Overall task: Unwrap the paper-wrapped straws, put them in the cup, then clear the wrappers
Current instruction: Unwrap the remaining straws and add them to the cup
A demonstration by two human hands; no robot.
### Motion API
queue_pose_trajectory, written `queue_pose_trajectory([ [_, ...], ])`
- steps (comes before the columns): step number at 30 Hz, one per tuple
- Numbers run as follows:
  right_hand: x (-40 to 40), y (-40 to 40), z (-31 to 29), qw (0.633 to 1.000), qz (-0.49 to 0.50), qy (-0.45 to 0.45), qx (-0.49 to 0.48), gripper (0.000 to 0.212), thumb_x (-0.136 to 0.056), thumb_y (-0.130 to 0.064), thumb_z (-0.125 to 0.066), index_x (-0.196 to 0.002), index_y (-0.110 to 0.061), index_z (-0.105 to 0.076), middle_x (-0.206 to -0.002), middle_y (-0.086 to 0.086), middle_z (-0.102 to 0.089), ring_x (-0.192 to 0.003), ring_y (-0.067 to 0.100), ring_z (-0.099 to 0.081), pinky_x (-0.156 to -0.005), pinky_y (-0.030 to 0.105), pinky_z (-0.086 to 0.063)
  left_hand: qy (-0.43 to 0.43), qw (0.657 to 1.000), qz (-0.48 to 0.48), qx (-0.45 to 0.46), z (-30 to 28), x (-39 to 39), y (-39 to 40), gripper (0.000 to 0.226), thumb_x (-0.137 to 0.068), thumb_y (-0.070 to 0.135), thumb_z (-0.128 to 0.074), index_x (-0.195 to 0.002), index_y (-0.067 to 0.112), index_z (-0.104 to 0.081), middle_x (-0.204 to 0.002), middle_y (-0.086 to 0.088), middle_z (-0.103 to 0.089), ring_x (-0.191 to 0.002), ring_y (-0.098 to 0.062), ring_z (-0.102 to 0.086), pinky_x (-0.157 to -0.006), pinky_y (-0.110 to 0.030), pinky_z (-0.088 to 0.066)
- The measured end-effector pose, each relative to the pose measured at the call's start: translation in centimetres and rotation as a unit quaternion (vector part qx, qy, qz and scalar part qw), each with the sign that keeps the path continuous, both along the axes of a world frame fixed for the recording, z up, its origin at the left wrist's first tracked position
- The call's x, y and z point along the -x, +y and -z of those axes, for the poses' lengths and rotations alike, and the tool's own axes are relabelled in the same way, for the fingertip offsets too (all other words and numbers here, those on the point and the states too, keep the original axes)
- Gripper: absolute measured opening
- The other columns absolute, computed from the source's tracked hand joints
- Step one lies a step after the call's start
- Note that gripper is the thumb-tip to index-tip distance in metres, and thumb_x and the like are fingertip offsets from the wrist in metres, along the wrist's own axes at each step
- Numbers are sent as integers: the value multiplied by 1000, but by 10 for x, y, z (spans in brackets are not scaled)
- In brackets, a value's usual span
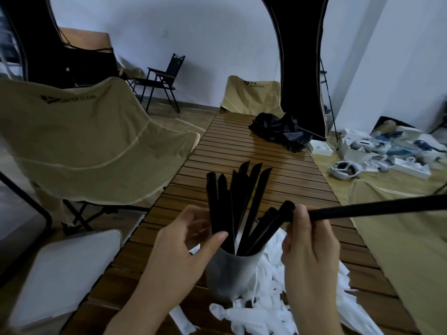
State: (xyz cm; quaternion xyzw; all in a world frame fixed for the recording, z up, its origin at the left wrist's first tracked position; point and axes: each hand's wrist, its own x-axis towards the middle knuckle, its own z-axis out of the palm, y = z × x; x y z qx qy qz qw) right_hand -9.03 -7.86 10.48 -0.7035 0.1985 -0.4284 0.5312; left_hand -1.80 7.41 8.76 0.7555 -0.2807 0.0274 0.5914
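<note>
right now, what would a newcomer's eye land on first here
Probably the bunch of black straws fanning out of the grey cup at the near end of the slatted table. Next, the right hand gripping one more straw sideways, and the white wrappers heaped around the cup.

One head-worn camera looks forward and down, close over the table [254, 151].

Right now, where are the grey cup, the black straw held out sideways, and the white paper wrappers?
grey cup [229, 274], head view, front wall.
black straw [377, 207], head view, mid-shaft.
white paper wrappers [263, 315], head view, pile on table.
</note>
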Motion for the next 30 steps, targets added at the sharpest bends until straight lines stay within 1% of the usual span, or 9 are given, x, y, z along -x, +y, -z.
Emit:
queue_pose_trajectory([
  [4, 0, 9, 0, 996, -23, -31, 74, 25, -95, -50, -38, -85, -34, -54, -60, -17, -53, -51, 6, -45, -52, 16, -34, -6, 1000, -16, 8, 1, 0, 0, 26, -76, 41, -65, -99, 31, -61, -95, 17, -69, -94, -2, -65, -82, -27, -55],
  [7, 3, 10, -3, 996, -22, -56, 72, 21, -95, -44, -41, -84, -33, -55, -60, -12, -54, -50, 6, -45, -49, 13, -34, -5, 1000, -8, 9, 0, 0, 0, 21, -81, 28, -69, -100, 30, -61, -96, 17, -69, -95, -1, -65, -83, -26, -55],
  [11, 1, 8, 2, 988, -93, 80, 96, 21, -96, -24, -47, -77, -25, -55, -54, -5, -55, -43, 7, -42, -43, 18, -30, -13, 1000, -7, 6, 1, 0, 0, 19, -82, 31, -67, -100, 31, -61, -97, 19, -68, -96, 2, -65, -84, -20, -53],
  [14, 1, 11, 1, 982, -111, 99, 117, 17, -91, -14, -50, -88, -29, -57, -69, -9, -64, -58, 6, -56, -52, 18, -40, -10, 1000, -17, 9, 1, -1, -1, 31, -77, 42, -64, -105, 33, -56, -100, 25, -66, -96, 6, -63, -84, -14, -51],
  [18, 1, 9, 0, 986, -118, 73, 95, 43, -81, 3, -54, -100, -35, -49, -83, -15, -59, -72, 7, -55, -61, 13, -40, -1, 999, -31, 27, 3, -3, -1, 38, -78, 41, -67, -110, 34, -49, -104, 21, -65, -99, 2, -63, -83, -17, -52],
  [22, 2, 6, 2, 984, -139, 55, 95, 50, -75, -8, -56, -112, -38, -43, -83, -13, -50, -76, 8, -49, -67, 13, -40, -12, 999, -42, 25, 3, -3, -2, 29, -78, 41, -67, -102, 36, -52, -100, 20, -67, -92, 0, -66, -77, -16, -53],
  [24, 4, 8, -2, 982, -152, 34, 109, 55, -70, -10, -52, -116, -37, -41, -93, -15, -50, -85, 9, -51, -73, 10, -39, -23, 999, -43, 23, 3, -3, -2, 27, -79, 40, -66, -103, 36, -56, -102, 18, -67, -95, -1, -66, -79, -19, -54],
  [27, 7, 9, -5, 977, -172, 14, 129, 60, -70, -8, -53, -123, -33, -39, -109, -11, -50, -103, 15, -51, -83, 15, -41, -42, 998, -53, 19, 4, -5, -3, 29, -80, 46, -65, -105, 33, -59, -105, 18, -65, -99, -2, -63, -81, -21, -54],
  [30, 4, 10, -2, 973, -175, 5, 148, 51, -73, -7, -52, -119, -29, -45, -115, -2, -53, -108, 18, -52, -84, 21, -44, -75, 995, -58, 3, 5, -6, -3, 28, -79, 54, -60, -102, 37, -60, -108, 21, -61, -102, -1, -60, -79, -21, -54],
])
